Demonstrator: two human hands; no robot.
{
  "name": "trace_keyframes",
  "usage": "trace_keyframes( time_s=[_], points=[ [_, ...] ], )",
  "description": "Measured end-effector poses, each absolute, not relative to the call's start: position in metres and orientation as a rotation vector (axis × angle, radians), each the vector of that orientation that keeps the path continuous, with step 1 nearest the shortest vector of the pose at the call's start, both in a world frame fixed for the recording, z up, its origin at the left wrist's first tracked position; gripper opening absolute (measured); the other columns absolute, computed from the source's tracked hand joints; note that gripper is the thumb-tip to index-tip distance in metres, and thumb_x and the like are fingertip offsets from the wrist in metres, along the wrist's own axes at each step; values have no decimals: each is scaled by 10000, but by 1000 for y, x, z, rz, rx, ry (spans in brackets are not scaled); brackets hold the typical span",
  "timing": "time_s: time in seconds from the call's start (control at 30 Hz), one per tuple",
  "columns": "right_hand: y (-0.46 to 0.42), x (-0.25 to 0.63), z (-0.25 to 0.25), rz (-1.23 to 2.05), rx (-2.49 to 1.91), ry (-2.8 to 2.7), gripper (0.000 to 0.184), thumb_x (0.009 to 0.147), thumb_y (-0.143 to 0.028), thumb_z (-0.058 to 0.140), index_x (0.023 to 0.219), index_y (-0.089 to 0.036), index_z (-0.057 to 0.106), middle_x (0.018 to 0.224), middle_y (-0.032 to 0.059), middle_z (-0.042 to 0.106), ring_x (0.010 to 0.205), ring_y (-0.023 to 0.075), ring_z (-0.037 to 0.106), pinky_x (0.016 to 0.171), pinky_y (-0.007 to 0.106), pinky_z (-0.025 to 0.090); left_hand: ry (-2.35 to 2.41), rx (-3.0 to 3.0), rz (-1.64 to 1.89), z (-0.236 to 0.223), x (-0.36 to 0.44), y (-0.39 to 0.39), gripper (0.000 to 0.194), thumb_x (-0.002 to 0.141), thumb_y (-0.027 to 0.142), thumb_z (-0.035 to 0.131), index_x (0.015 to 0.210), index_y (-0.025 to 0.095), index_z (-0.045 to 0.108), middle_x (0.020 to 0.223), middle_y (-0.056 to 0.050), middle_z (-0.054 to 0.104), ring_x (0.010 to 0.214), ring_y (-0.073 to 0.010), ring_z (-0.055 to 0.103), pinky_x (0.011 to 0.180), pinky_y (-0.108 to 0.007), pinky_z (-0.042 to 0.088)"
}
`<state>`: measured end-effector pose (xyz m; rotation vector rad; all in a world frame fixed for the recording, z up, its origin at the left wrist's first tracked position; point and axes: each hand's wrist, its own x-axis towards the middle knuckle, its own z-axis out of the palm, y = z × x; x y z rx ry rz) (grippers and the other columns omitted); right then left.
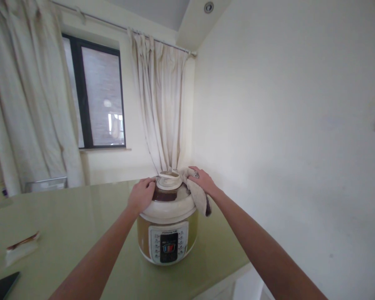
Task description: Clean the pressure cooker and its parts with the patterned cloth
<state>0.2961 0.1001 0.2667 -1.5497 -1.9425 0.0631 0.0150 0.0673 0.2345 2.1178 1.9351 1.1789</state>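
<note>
A white and gold electric pressure cooker (168, 212) stands upright on the table, its control panel facing me. My left hand (141, 194) holds the left side of its lid, fingers bent over the edge and partly hidden. In my right hand (202, 180) is a grey-beige cloth (199, 198), bunched under the fingers and pressed against the lid's right side. One end of the cloth, with a dark patch, hangs down over the rim. Between the two hands sits the lid's raised knob (169, 180).
The pale green table (90, 225) carries a small brown-and-white item (22, 248) and a dark flat object (2, 286) at the left. A white wall (287, 125) rises close on the right. Behind are curtains (158, 96) and a dark-framed window (103, 96).
</note>
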Motion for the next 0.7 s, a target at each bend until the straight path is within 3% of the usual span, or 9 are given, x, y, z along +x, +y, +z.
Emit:
trace_keyframes(
  time_s=[0.13,0.33,0.43,0.53,0.7],
  points=[
    [72,288,261,-96,-1407,-2022,324,939,-369,690,1216,-212,747,1188,94,712,1109,259,618,967,360,459,1912,2120,1212,234,16,68,486,990,286,368,1200,203,798,1338,-95,760,1302,-258,661,1173,-360,449],
    [-3,253,250,-364,-989,-2184,433,792,-547,800,1105,-249,766,1121,90,653,1140,325,537,1047,514,376,1859,2188,1220,229,12,72,486,1007,278,371,1318,171,729,1399,-127,725,1325,-266,644,1187,-401,438],
    [11,259,249,-225,-903,-2177,372,760,-492,820,1018,-228,769,1076,77,661,1079,296,572,1015,469,415,1859,2185,1219,228,11,73,449,1001,269,387,1222,200,771,1374,-121,739,1323,-262,646,1176,-388,443],
    [53,277,251,-72,-1078,-2042,216,819,-394,760,924,-206,754,1037,80,692,1066,274,609,979,401,458,1880,2112,1253,228,13,73,476,1000,273,363,1217,189,779,1362,-119,745,1306,-255,657,1176,-375,441],
    [99,297,262,14,-1531,-1929,334,960,-429,638,1198,-211,723,1125,101,730,1072,264,652,895,337,470,1890,2085,1252,230,14,72,500,982,272,357,1232,173,778,1359,-117,747,1290,-253,663,1181,-369,437]
  ],
)
